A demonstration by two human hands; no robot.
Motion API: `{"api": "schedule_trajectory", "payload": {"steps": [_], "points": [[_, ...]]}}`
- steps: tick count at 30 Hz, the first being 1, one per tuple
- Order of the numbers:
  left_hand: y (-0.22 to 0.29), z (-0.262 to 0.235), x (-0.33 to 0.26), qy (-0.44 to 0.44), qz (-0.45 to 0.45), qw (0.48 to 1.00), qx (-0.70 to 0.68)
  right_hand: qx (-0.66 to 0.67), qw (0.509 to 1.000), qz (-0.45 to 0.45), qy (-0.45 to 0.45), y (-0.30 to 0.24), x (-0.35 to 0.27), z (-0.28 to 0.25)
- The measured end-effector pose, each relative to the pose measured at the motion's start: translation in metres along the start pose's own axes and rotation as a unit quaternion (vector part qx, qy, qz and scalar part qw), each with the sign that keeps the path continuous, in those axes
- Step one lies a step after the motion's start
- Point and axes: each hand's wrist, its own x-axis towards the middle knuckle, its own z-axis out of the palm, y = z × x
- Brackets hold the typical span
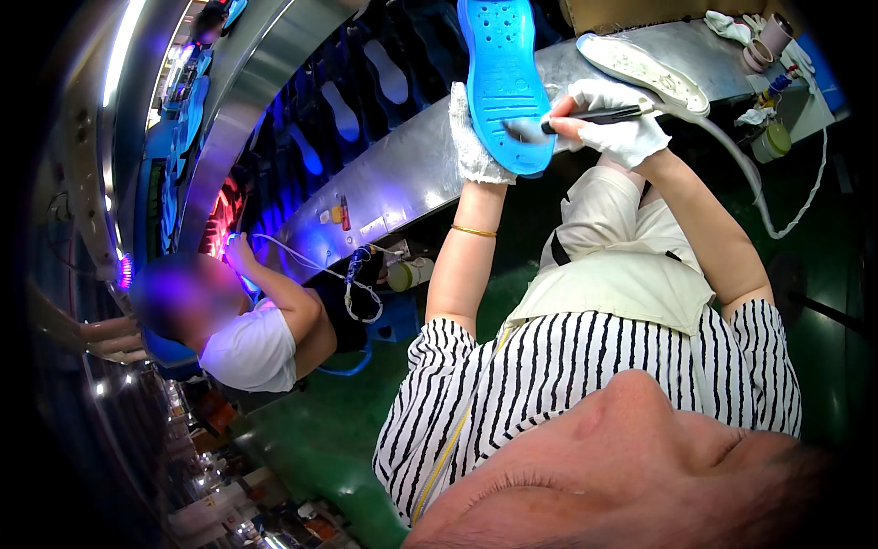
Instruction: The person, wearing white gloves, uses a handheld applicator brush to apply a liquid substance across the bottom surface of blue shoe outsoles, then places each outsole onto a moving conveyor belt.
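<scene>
A bright blue shoe sole [503,78], with holes in its far part and ridges lower down, stands in front of me. My left hand [474,142], in a white glove, grips its near end from the left and behind; most of those fingers are hidden by the sole. My right hand [617,119], gloved but with bare fingertips, is closed around a brush [608,116] with a dark handle. The blurred brush tip [526,131] lies over the near end of the sole, apparently against it. Beyond my right hand, a white sole-shaped piece [645,71] rests on the metal ledge.
The metal ledge [384,174] runs along a conveyor carrying several soles [340,112]. Rolls of tape [766,44] and white gloves [727,25] lie at the far right, near a hanging pale hose [750,169]. A co-worker [261,339] works at the left beside a glowing red opening [222,218].
</scene>
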Motion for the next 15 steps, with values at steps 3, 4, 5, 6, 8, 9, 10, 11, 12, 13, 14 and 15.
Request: {"api": "schedule_trajectory", "payload": {"steps": [3,4,5,6,8,9,10,11,12,13,14,15], "points": [[-0.007,0.002,0.002,-0.008,0.018,1.000,-0.002,-0.144,0.975,-0.169,0.018,0.006,-0.005,0.015],[-0.007,0.003,0.002,-0.002,0.032,0.999,0.004,-0.190,0.953,-0.234,0.004,0.002,-0.008,0.018],[-0.006,-0.007,0.004,-0.013,0.030,0.999,-0.005,-0.180,0.963,-0.200,-0.007,-0.003,-0.013,0.023],[-0.007,-0.011,0.004,-0.019,0.037,0.999,0.003,-0.169,0.972,-0.164,-0.016,-0.008,-0.017,0.028],[-0.008,-0.018,0.004,-0.031,0.051,0.998,0.019,-0.095,0.993,-0.030,-0.071,-0.010,-0.011,0.022],[-0.007,-0.013,0.002,-0.022,0.057,0.998,-0.002,-0.041,0.997,-0.017,-0.056,-0.012,-0.008,0.018],[-0.016,-0.016,0.004,0.018,0.098,0.994,0.053,0.013,0.999,-0.004,-0.041,-0.013,-0.004,0.015],[-0.013,-0.017,0.002,0.020,0.087,0.996,0.020,-0.005,0.998,-0.067,0.019,-0.008,-0.001,0.015],[-0.013,-0.010,0.000,0.020,0.071,0.997,-0.014,-0.061,0.992,-0.105,0.042,-0.008,0.005,0.011],[-0.018,-0.001,-0.002,0.016,0.071,0.997,0.022,-0.143,0.976,-0.155,0.047,-0.005,0.005,0.011],[-0.020,0.004,-0.003,-0.002,0.057,0.998,0.014,-0.225,0.952,-0.203,0.051,-0.004,0.004,0.012],[-0.018,0.007,-0.006,-0.018,0.050,0.999,0.007,-0.219,0.929,-0.293,0.049,-0.011,0.003,0.017]]}}
